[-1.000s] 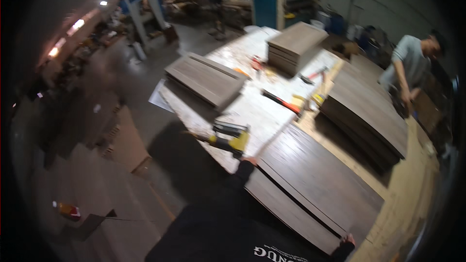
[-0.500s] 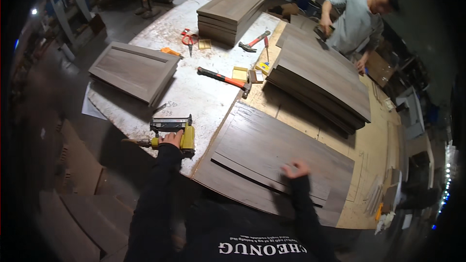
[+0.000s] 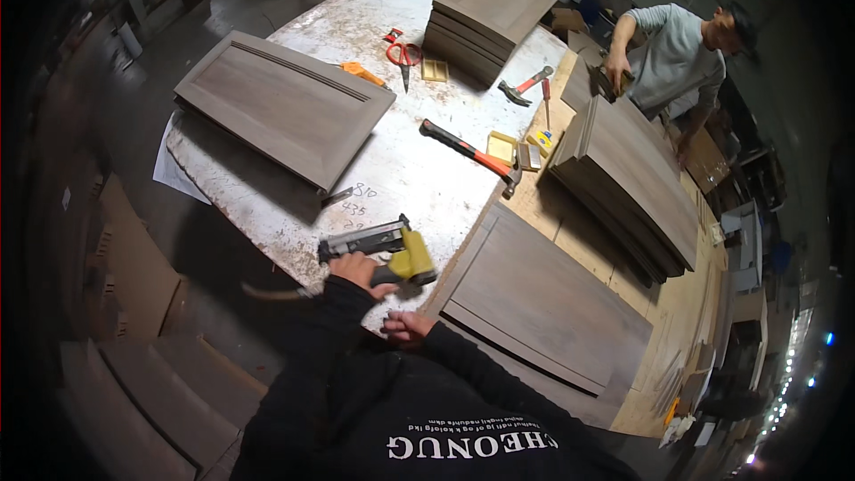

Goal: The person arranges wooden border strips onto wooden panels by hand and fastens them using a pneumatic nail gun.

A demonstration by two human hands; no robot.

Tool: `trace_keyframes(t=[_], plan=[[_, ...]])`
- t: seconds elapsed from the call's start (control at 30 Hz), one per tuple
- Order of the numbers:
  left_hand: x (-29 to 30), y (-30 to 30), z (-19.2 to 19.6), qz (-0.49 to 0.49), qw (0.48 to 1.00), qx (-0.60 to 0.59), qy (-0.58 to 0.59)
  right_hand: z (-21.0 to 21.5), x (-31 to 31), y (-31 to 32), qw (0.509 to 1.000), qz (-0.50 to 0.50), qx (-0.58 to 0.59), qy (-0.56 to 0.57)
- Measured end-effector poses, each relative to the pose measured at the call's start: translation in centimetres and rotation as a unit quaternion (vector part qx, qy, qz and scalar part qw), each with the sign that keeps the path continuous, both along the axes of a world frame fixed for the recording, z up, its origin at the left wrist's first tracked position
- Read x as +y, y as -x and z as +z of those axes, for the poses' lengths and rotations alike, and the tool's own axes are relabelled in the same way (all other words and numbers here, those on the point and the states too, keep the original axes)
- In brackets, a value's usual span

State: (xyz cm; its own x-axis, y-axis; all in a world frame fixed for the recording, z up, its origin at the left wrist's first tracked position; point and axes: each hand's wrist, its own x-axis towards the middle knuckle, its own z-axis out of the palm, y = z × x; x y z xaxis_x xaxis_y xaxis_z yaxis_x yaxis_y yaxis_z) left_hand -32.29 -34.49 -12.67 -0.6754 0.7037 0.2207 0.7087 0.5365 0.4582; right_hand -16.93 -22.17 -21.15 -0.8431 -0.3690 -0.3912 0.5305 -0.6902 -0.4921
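My left hand [image 3: 354,273] is closed round the handle of a yellow and black nail gun [image 3: 411,258], tilted above the white tabletop [image 3: 436,218] near its front edge. An air hose [image 3: 278,292] trails from it to the left. My right hand [image 3: 408,328] hovers just below the nail gun, close to my body. Its fingers are loosely bent and apart, with nothing visible in them. To its right lies a grey-brown wood panel [image 3: 543,294] with a narrow strip [image 3: 517,352] along its near side.
Panels are stacked at the back [image 3: 490,9], at the right [image 3: 632,178] and at the left [image 3: 276,107]. Two hammers [image 3: 468,151], red scissors [image 3: 404,58] and small boxes [image 3: 503,147] lie between. Across the table a co-worker [image 3: 672,58] holds a tool over the panels.
My right hand has left the panel and moved left, toward the nail gun. My left hand has tilted the nail gun. The view has shifted, so the table sits differently.
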Motion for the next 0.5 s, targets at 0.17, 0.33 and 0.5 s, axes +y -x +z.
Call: trace_keyframes(t=[0.17,0.33,0.5], plan=[[1.3,-3.5,2.6,0.014,0.961,-0.200,-0.190,9.1,0.6,6.2,0.935,-0.324,-0.147,-0.002],[-1.9,-1.1,5.7,0.024,0.961,-0.141,-0.236,11.7,2.5,4.6,0.899,-0.406,-0.163,0.033],[0.6,-2.4,7.6,-0.068,0.964,-0.164,-0.198,15.8,3.3,2.6,0.905,-0.408,-0.052,0.105]])
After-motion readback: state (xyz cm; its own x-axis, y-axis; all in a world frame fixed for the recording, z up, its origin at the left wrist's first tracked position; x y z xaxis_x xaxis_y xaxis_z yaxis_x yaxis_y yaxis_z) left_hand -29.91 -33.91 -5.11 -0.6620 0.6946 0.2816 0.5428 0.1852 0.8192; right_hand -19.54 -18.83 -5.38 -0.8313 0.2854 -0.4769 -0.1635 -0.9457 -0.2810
